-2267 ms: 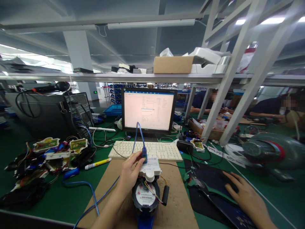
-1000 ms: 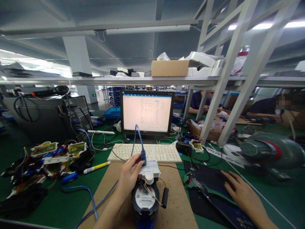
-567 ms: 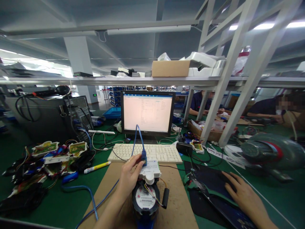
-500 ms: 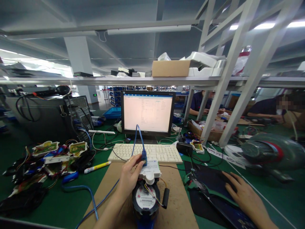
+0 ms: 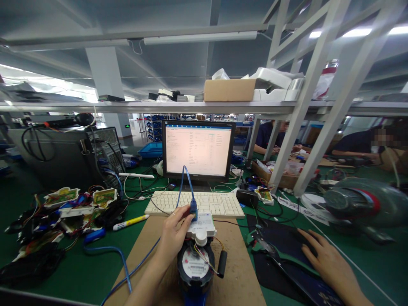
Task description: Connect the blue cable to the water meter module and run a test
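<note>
My left hand [image 5: 174, 231] pinches the blue plug [image 5: 193, 209]; keyboard [image 5: 225, 204] right behind. Right hand [image 5: 330, 261], fingers apart, on mouse [image 5: 311, 250]. Board pile [image 5: 76, 211] crowds left.

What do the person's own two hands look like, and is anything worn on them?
The left hand is ungloved, with a thin, light-coloured ring on one finger. The right hand is ungloved, no ring visible. No sleeve or watch shows on either.
</note>
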A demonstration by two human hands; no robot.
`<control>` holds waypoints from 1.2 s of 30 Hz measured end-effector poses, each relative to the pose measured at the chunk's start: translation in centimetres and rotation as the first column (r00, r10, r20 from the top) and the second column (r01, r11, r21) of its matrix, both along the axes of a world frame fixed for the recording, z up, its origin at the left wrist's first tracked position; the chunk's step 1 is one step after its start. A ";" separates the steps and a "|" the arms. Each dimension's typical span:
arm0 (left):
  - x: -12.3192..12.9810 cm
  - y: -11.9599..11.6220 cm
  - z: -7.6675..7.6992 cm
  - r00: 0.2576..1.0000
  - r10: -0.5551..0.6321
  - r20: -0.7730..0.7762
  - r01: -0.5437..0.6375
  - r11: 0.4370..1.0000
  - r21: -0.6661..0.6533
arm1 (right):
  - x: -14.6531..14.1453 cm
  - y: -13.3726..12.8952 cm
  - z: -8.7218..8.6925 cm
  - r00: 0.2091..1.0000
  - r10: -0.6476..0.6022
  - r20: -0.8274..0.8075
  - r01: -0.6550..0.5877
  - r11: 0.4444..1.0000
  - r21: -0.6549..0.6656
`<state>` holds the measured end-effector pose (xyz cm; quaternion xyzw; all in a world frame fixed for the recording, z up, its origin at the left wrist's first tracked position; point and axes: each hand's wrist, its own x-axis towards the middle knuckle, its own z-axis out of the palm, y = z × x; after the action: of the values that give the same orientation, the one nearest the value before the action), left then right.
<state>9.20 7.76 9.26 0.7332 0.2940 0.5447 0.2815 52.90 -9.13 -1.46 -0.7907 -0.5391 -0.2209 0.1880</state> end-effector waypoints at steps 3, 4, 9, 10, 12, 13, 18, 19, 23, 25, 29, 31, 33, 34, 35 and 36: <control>0.0 0.0 0.0 1.000 0.004 -0.008 -0.004 1.000 -0.007 | 0.1 0.0 -0.1 1.000 0.011 0.005 -0.011 1.000 -0.003; 0.0 0.0 0.0 1.000 0.002 -0.010 -0.002 1.000 -0.007 | 0.1 0.1 -0.2 1.000 0.010 0.006 -0.010 1.000 -0.003; 0.0 0.0 0.1 1.000 -0.001 -0.010 0.001 1.000 -0.012 | 0.4 0.1 -0.4 1.000 0.019 0.006 -0.019 1.000 0.010; 0.0 0.0 0.1 1.000 0.000 -0.011 0.000 1.000 -0.015 | 0.4 0.1 -0.4 1.000 0.019 0.006 -0.019 1.000 0.014; 0.0 0.1 0.1 1.000 -0.002 -0.013 0.002 1.000 -0.019 | 0.3 0.0 -0.4 1.000 0.012 0.005 -0.012 1.000 0.017; 0.0 0.1 0.1 1.000 -0.002 -0.012 0.002 1.000 -0.018 | 0.3 0.0 -0.4 1.000 0.009 0.005 -0.009 1.000 0.015; 0.0 0.0 0.2 1.000 0.004 -0.003 -0.004 1.000 -0.005 | 0.1 0.0 -0.2 1.000 -0.002 0.002 0.002 1.000 0.003; 0.0 0.0 0.2 1.000 0.006 -0.005 -0.006 1.000 -0.003 | 0.1 0.0 -0.1 1.000 -0.001 0.000 0.001 1.000 0.001; 0.0 0.0 0.2 1.000 0.013 -0.004 -0.013 1.000 -0.005 | 0.0 0.0 -0.1 1.000 0.003 -0.014 -0.003 1.000 -0.001; 0.0 0.0 0.2 1.000 0.013 -0.001 -0.013 1.000 -0.005 | 0.0 0.0 0.0 1.000 0.002 -0.020 -0.002 1.000 0.001; 0.1 -0.1 0.2 1.000 0.006 -0.007 -0.006 1.000 -0.007 | -0.1 0.0 0.1 1.000 0.005 -0.030 -0.005 1.000 0.001; 0.0 -0.2 0.3 1.000 0.003 -0.006 -0.003 1.000 -0.006 | -0.1 0.0 0.1 1.000 0.006 -0.031 -0.006 1.000 -0.002; 0.0 -0.2 0.4 1.000 0.000 0.001 0.000 1.000 -0.006 | -0.1 0.0 0.1 1.000 0.004 -0.026 -0.004 1.000 -0.003; 0.0 -0.2 0.4 1.000 -0.001 0.004 0.001 1.000 -0.008 | -0.1 0.0 0.1 1.000 0.003 -0.022 -0.003 1.000 -0.001; 0.0 -0.2 0.5 1.000 -0.001 0.007 0.001 1.000 -0.010 | -0.1 0.0 0.2 1.000 0.004 -0.021 -0.004 1.000 0.003; 0.0 -0.2 0.5 1.000 -0.001 0.007 0.001 1.000 -0.010 | -0.1 0.0 0.2 1.000 0.007 -0.022 -0.007 1.000 0.008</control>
<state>9.21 7.61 9.74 0.7299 0.2953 0.5457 0.2867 52.81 -9.12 -1.26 -0.7905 -0.5388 -0.2137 0.1978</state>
